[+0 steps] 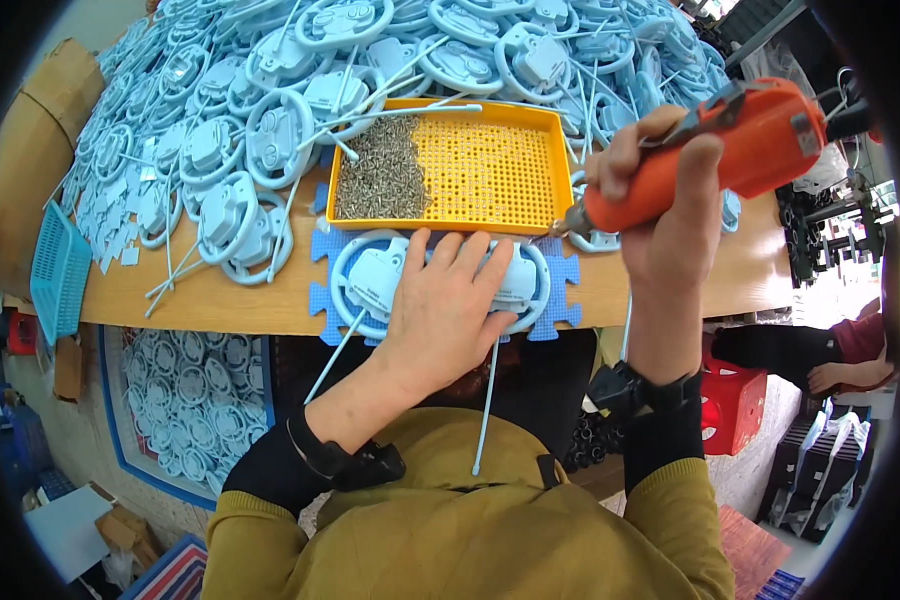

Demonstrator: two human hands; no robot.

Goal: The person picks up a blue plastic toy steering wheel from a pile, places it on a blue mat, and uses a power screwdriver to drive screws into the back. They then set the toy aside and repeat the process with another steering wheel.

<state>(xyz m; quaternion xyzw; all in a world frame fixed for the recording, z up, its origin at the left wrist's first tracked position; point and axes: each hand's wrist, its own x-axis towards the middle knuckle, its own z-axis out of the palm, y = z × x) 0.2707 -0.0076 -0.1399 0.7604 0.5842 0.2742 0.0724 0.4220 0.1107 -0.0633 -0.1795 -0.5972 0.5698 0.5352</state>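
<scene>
My left hand (448, 300) lies flat, fingers spread, on a light-blue oval plastic housing (370, 278). Two thin pale rods (486, 410) stick out from the housing toward me. Under it lies a blue foam mat (558, 290) with a jigsaw edge. In my right hand (670, 200) is an orange electric screwdriver (740, 140), its tip pointing left and down near the mat's far right. Just beyond the housing stands a yellow perforated tray (500, 215) with a heap of small screws (378, 175) at its left end.
A large pile of similar blue housings (270, 130) covers the far table (190, 300). At the left edge is a blue basket (58, 270). Below the table sits a crate of blue round parts (190, 390). A red stool (735, 405) and another person's arm (850, 375) are at the right.
</scene>
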